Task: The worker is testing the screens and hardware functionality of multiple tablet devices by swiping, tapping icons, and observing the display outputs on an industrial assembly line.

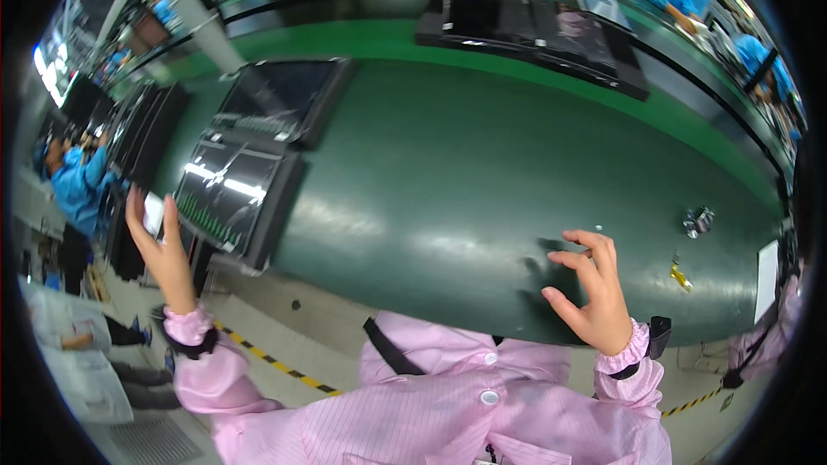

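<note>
My left hand [165, 258] is raised off the left end of the green table, fingers and thumb apart. Between them shows a small white patch [153, 213]; it seems to lie behind the hand, not in its grip. Right beside this hand is a black tray holding a dark glossy panel [226, 185] with a green strip along its near edge. A second dark panel [280, 93] in a black tray adjoins it on the far side. Over the table's near right part, my right hand [596, 297] hovers with bent, parted fingers, holding nothing; its shadow falls beside it.
The green table [448, 164] curves across the view. At its right lie a crumpled shiny clear piece [699, 221], a small yellow strip [680, 275] and a white sheet [767, 282]. More black trays [530, 34] stand at the far side. People in blue work beyond; a grey post [202, 26] rises left.
</note>
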`<action>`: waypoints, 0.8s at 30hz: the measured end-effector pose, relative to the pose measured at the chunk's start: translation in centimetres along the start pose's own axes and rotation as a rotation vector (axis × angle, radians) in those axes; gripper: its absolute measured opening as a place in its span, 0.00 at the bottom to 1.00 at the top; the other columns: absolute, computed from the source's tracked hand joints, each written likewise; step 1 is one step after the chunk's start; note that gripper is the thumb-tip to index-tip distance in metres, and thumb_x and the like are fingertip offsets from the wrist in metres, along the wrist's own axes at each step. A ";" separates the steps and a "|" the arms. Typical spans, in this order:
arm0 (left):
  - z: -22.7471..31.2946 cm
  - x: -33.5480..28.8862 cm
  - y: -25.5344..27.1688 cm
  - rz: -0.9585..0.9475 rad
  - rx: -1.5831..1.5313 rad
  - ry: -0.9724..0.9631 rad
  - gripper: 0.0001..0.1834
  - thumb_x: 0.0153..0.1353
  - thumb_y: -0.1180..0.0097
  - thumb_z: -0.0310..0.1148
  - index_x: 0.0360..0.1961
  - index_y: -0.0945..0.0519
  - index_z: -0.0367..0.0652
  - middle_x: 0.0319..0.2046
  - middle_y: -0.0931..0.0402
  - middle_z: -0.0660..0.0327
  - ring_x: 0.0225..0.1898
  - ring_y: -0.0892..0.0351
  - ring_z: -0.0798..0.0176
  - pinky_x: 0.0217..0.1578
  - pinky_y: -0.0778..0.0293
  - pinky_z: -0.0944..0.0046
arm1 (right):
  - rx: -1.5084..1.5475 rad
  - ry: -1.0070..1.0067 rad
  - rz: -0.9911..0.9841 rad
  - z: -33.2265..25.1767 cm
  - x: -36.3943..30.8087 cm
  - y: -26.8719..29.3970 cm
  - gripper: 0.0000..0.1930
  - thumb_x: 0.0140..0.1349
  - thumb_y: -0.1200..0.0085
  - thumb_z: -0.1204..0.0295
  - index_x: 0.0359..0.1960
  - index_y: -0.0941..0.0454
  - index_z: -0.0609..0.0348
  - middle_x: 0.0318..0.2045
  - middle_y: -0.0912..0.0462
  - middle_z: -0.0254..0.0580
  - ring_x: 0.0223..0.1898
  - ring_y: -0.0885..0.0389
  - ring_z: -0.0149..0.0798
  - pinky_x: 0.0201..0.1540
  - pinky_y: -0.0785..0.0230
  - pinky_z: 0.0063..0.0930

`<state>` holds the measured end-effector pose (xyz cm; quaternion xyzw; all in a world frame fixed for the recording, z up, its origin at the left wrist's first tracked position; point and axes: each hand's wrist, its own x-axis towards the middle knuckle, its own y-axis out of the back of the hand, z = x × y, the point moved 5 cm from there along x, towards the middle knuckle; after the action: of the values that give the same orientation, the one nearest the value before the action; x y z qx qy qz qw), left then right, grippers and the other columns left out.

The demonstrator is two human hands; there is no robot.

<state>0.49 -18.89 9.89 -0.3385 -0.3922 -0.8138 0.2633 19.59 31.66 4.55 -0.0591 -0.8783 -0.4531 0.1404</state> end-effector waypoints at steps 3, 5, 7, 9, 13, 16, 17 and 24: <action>-8.7 -9.2 -0.2 -0.014 -0.339 0.930 0.50 0.65 0.41 0.53 0.76 0.56 0.42 0.72 0.46 0.48 0.71 0.44 0.50 0.65 0.38 0.56 | 0.044 0.030 -0.018 -1.1 1.0 -2.3 0.21 0.51 0.33 0.73 0.49 0.22 0.59 0.57 0.29 0.51 0.56 0.31 0.54 0.53 0.32 0.42; -4.8 -12.7 -4.6 -0.117 -0.561 1.228 0.57 0.62 0.39 0.57 0.77 0.64 0.44 0.72 0.48 0.47 0.71 0.44 0.51 0.64 0.37 0.57 | 0.048 0.043 -0.026 -1.7 1.5 -3.5 0.21 0.52 0.33 0.73 0.49 0.22 0.59 0.57 0.29 0.51 0.56 0.31 0.54 0.54 0.32 0.42; -4.1 -12.0 -7.3 -0.197 -0.713 1.126 0.59 0.62 0.38 0.56 0.77 0.66 0.44 0.71 0.45 0.48 0.69 0.41 0.53 0.61 0.34 0.59 | 0.053 0.043 -0.026 -2.6 1.6 -4.2 0.21 0.52 0.33 0.73 0.49 0.22 0.59 0.57 0.30 0.51 0.56 0.31 0.54 0.54 0.32 0.42; -3.4 -10.4 -9.1 -0.187 -0.721 0.847 0.56 0.63 0.35 0.48 0.77 0.64 0.47 0.67 0.39 0.54 0.62 0.33 0.59 0.57 0.30 0.61 | 0.056 0.055 -0.021 -3.2 1.7 -4.5 0.21 0.52 0.33 0.73 0.49 0.22 0.59 0.57 0.29 0.51 0.57 0.31 0.53 0.55 0.32 0.42; -3.8 -10.8 -8.7 -0.187 -0.804 0.855 0.51 0.64 0.36 0.35 0.77 0.59 0.53 0.64 0.35 0.56 0.60 0.30 0.60 0.55 0.28 0.59 | 0.071 0.019 0.025 -3.0 0.6 -4.7 0.20 0.53 0.33 0.73 0.49 0.22 0.60 0.57 0.29 0.50 0.55 0.29 0.51 0.56 0.32 0.41; -3.9 -10.3 -7.7 -0.220 -0.631 0.794 0.43 0.63 0.36 0.44 0.73 0.45 0.46 0.48 0.22 0.60 0.28 0.21 0.70 0.26 0.23 0.71 | 0.083 -0.025 0.041 -2.5 -0.2 -4.7 0.20 0.53 0.34 0.74 0.49 0.22 0.60 0.57 0.30 0.50 0.55 0.29 0.51 0.56 0.32 0.40; -3.8 -10.0 -7.2 -0.223 -0.628 0.794 0.43 0.63 0.36 0.44 0.73 0.45 0.46 0.48 0.22 0.60 0.28 0.21 0.70 0.26 0.23 0.71 | 0.085 -0.028 0.041 -2.4 -0.6 -4.9 0.20 0.53 0.34 0.74 0.49 0.22 0.60 0.57 0.30 0.50 0.55 0.29 0.51 0.56 0.32 0.40; -3.0 -9.6 -6.4 -0.381 -0.364 0.897 0.45 0.59 0.34 0.52 0.71 0.40 0.44 0.33 0.22 0.63 0.15 0.30 0.73 0.15 0.32 0.72 | 0.204 -0.100 0.082 -1.3 -1.6 -5.4 0.18 0.55 0.35 0.76 0.48 0.22 0.62 0.57 0.31 0.49 0.54 0.27 0.47 0.57 0.32 0.38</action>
<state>1.13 -16.22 -1.73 0.0805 -0.1476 -0.9674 0.1894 20.14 27.54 0.56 -0.1030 -0.9226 -0.3517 0.1201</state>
